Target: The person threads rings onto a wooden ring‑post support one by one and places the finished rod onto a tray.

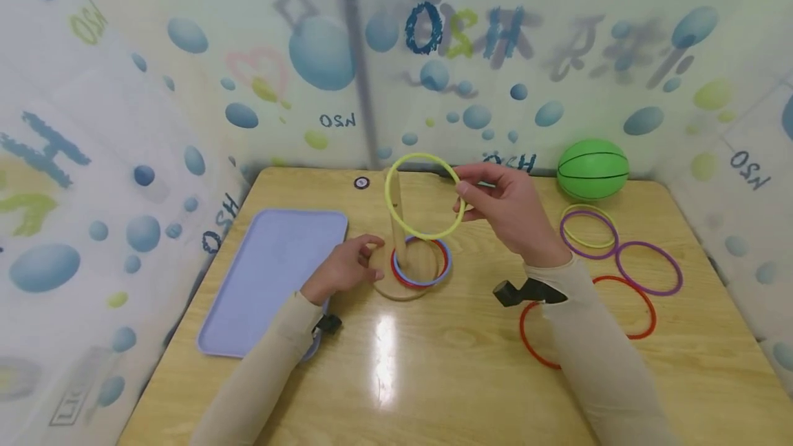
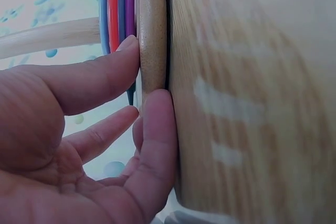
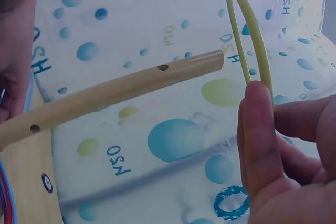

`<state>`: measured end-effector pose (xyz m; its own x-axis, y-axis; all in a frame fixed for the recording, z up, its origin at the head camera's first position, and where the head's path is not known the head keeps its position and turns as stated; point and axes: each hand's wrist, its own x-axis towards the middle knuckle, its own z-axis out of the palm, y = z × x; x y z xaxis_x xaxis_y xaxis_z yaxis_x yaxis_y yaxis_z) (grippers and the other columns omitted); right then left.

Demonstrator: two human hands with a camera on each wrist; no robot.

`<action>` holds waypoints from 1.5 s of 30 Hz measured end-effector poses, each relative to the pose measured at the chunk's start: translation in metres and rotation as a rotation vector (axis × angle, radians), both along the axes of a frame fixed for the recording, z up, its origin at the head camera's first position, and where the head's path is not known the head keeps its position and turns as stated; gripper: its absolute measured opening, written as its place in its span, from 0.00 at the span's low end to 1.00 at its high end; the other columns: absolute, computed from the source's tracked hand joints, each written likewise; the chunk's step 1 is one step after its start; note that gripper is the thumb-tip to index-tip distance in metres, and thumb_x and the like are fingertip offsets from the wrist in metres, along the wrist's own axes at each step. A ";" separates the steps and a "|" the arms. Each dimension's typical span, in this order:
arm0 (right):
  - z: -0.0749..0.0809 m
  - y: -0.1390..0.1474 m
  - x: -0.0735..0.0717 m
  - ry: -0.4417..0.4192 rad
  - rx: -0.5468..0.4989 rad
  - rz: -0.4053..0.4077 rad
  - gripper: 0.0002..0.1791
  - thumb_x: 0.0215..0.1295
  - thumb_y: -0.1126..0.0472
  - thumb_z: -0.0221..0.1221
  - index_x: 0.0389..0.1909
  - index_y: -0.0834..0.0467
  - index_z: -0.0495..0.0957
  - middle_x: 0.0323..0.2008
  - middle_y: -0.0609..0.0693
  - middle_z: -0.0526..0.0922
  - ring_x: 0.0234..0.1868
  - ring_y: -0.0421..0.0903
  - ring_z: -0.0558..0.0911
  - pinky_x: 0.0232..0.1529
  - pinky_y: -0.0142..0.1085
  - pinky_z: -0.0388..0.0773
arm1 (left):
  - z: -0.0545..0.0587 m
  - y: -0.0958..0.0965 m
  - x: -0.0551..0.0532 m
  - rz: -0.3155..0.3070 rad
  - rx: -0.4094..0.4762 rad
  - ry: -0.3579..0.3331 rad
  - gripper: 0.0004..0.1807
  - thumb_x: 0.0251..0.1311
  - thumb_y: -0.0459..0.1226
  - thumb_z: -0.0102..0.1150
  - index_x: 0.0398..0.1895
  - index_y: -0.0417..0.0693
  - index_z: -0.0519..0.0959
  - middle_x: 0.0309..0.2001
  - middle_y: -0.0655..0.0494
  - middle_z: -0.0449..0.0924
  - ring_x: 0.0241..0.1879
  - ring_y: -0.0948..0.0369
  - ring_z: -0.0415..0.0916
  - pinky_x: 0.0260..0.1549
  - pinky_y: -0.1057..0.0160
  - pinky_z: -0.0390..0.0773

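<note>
My right hand (image 1: 504, 208) pinches a thin yellow ring (image 3: 258, 40) between thumb and fingers. The ring is held up near the top of a wooden peg (image 3: 115, 90) and overlaps it in the head view; in the right wrist view it stands just past the peg's tip. The peg rises from a round wooden base (image 1: 385, 289). Several rings lie stacked around its foot, among them a blue ring (image 1: 450, 270), a red ring (image 2: 113, 11) and a purple ring (image 2: 130, 3). My left hand (image 1: 343, 267) holds the base's left edge, thumb on top, fingers at the rim.
A pale blue tray (image 1: 272, 281) lies at the left. To the right are two purple rings (image 1: 680, 274), another yellow ring (image 1: 565, 212) and red rings (image 1: 652, 315), partly hidden by my right forearm. A green ball (image 1: 593, 171) sits at the back right, near the patterned curtain (image 1: 396, 109).
</note>
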<state>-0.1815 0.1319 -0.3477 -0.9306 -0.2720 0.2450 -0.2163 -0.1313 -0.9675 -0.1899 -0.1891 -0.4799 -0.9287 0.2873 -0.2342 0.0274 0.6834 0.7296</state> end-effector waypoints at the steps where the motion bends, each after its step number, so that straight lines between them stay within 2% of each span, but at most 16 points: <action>1: 0.000 -0.004 -0.002 -0.007 -0.006 0.003 0.10 0.74 0.65 0.64 0.53 0.56 0.87 0.37 0.49 0.85 0.32 0.42 0.89 0.36 0.38 0.89 | 0.000 0.000 -0.001 -0.003 -0.004 0.003 0.35 0.58 0.38 0.79 0.70 0.53 0.77 0.56 0.44 0.82 0.46 0.56 0.82 0.46 0.57 0.79; 9: -0.013 -0.025 -0.014 -0.172 -0.091 0.052 0.10 0.76 0.68 0.61 0.52 0.58 0.85 0.36 0.47 0.85 0.34 0.43 0.88 0.38 0.36 0.88 | 0.004 0.002 0.000 -0.007 -0.016 -0.001 0.36 0.58 0.38 0.79 0.71 0.52 0.76 0.55 0.43 0.81 0.46 0.56 0.82 0.45 0.57 0.78; 14: -0.027 -0.028 -0.015 -0.249 -0.031 0.032 0.13 0.76 0.68 0.60 0.57 0.65 0.82 0.37 0.47 0.83 0.33 0.42 0.87 0.37 0.36 0.88 | 0.005 0.003 0.001 -0.014 -0.020 0.009 0.35 0.59 0.38 0.79 0.70 0.51 0.76 0.54 0.43 0.82 0.46 0.56 0.82 0.46 0.57 0.78; 19: -0.049 -0.024 -0.020 -0.316 0.038 0.023 0.20 0.76 0.68 0.60 0.65 0.71 0.76 0.38 0.48 0.82 0.35 0.41 0.87 0.38 0.39 0.89 | 0.006 0.002 0.000 -0.014 -0.014 0.002 0.36 0.59 0.37 0.77 0.71 0.50 0.75 0.54 0.44 0.83 0.46 0.56 0.82 0.47 0.55 0.79; 27: -0.081 -0.015 -0.023 -0.357 0.102 0.031 0.22 0.75 0.68 0.61 0.66 0.74 0.74 0.40 0.50 0.83 0.41 0.44 0.88 0.41 0.45 0.89 | 0.006 0.003 0.001 -0.018 -0.015 -0.007 0.36 0.60 0.36 0.77 0.72 0.49 0.74 0.54 0.43 0.83 0.46 0.56 0.82 0.46 0.57 0.78; 29: -0.087 -0.014 -0.024 -0.365 0.120 0.038 0.23 0.76 0.67 0.61 0.66 0.74 0.73 0.41 0.49 0.83 0.41 0.44 0.87 0.41 0.45 0.89 | 0.006 0.003 0.001 -0.018 -0.014 -0.008 0.36 0.60 0.36 0.76 0.72 0.49 0.74 0.54 0.43 0.82 0.46 0.55 0.82 0.46 0.57 0.78; 32: -0.096 -0.014 -0.026 -0.384 0.135 0.051 0.24 0.76 0.67 0.60 0.67 0.76 0.72 0.43 0.53 0.84 0.42 0.46 0.87 0.41 0.44 0.89 | 0.006 0.003 0.002 -0.016 -0.006 -0.011 0.35 0.61 0.36 0.76 0.72 0.50 0.74 0.54 0.43 0.82 0.46 0.55 0.82 0.46 0.57 0.78; 37: -0.106 -0.014 -0.028 -0.424 0.179 0.051 0.23 0.76 0.67 0.61 0.65 0.76 0.72 0.48 0.60 0.83 0.44 0.50 0.87 0.39 0.40 0.89 | 0.006 0.004 0.001 -0.019 0.006 -0.010 0.35 0.61 0.36 0.76 0.72 0.50 0.75 0.53 0.44 0.83 0.46 0.56 0.83 0.44 0.60 0.78; 45: -0.117 -0.014 -0.029 -0.492 0.259 0.047 0.20 0.75 0.66 0.62 0.63 0.70 0.77 0.50 0.59 0.82 0.37 0.44 0.85 0.36 0.37 0.88 | 0.007 0.004 0.001 -0.026 0.010 -0.001 0.34 0.61 0.36 0.77 0.71 0.48 0.75 0.52 0.43 0.83 0.43 0.56 0.82 0.40 0.62 0.77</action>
